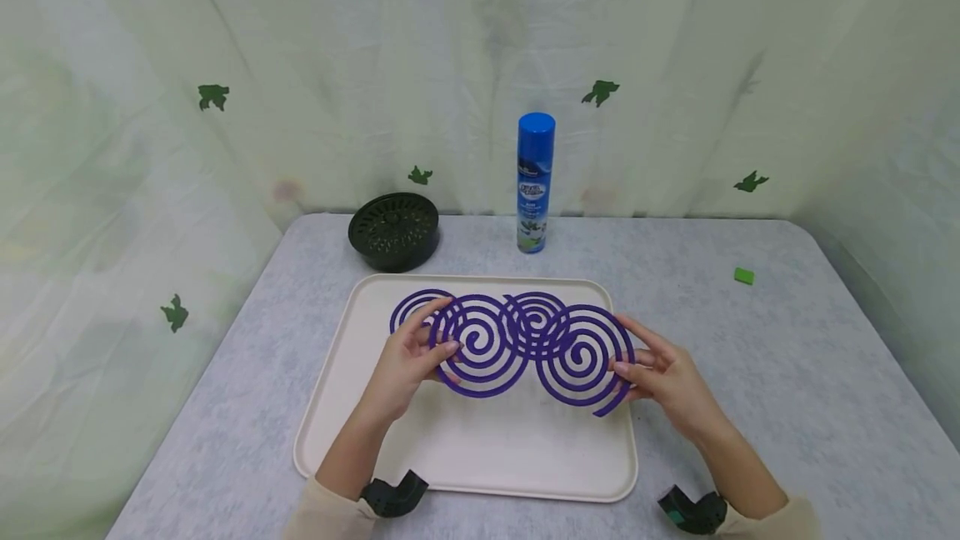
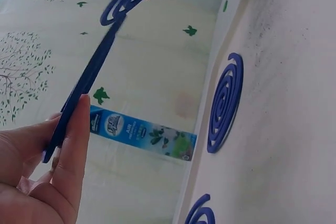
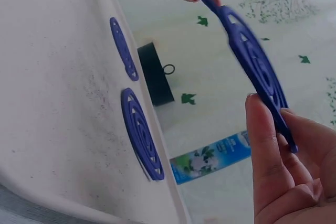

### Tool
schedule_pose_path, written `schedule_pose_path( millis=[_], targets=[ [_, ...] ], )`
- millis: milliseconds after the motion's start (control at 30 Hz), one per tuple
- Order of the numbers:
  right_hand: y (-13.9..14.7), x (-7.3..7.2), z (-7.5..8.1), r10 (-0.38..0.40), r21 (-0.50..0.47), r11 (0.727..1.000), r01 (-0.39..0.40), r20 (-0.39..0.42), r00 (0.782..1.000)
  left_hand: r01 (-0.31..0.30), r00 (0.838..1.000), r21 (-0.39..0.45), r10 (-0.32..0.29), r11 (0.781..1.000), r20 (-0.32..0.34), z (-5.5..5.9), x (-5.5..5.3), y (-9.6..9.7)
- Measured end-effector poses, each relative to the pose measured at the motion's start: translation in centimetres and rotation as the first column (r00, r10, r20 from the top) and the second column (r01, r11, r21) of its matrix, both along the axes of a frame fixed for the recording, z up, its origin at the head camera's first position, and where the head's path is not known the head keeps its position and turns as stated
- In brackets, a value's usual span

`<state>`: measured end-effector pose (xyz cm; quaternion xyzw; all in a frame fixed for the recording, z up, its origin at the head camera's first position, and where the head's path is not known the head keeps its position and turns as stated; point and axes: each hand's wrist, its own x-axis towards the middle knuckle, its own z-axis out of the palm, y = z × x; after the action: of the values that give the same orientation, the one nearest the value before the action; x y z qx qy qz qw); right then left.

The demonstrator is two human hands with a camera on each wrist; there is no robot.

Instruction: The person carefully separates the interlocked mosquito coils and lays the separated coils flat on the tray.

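A purple-blue mosquito coil [image 2: 97,64] is pinched at its left edge by my left hand [image 1: 402,362]. Thumb and fingers of my right hand [image 1: 671,379] pinch the right edge of a second mosquito coil [image 3: 252,66]. Both held coils are up above the white tray [image 1: 495,473], side by side; whether their inner edges touch or only overlap in the wrist views, I cannot tell. Two more coils lie flat on the tray toward its far side, a left one [image 3: 124,48] and a right one [image 3: 140,135], partly hidden in the head view.
Behind the tray stands a blue air freshener can [image 1: 534,182]. To its left a dark green round holder with a slotted lid [image 1: 393,232] leans tilted. A small green block [image 1: 743,276] lies at the right of the table [image 1: 750,340]. A printed curtain [image 1: 480,40] hangs behind.
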<state>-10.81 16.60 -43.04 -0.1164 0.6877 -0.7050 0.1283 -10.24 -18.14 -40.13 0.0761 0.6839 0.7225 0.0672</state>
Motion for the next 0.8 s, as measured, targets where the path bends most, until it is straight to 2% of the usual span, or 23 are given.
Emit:
schedule_pose_path(
  millis=[233,367,567,700,800],
  targets=[
    [-0.2,1.0,-1.0,-0.031,-0.039,0.999,0.032,0.029,0.999,-0.052,0.998,0.025,0.052,0.998,0.021,-1.1,1.6,-2.1],
    [-0.8,1.7,-2.1,0.000,-0.060,0.998,0.004,0.057,0.998,-0.091,0.994,0.006,0.090,0.996,0.061,-2.3,2.8,-3.7],
    [-2.0,2.5,-3.5,0.036,-0.078,0.997,-0.029,0.091,0.995,-0.164,0.978,-0.029,0.167,0.986,0.129,-4.4,4.2,-5.6],
    [-2.9,2.8,-3.9,0.045,-0.062,0.997,-0.036,0.155,0.987,-0.189,0.966,-0.058,0.197,0.980,0.166,-5.4,4.8,-6.3],
    [-3.4,2.9,-4.2,0.047,-0.048,0.998,-0.039,0.172,0.984,-0.194,0.956,-0.066,0.204,0.979,0.210,-5.9,5.1,-6.5]
  ],
)
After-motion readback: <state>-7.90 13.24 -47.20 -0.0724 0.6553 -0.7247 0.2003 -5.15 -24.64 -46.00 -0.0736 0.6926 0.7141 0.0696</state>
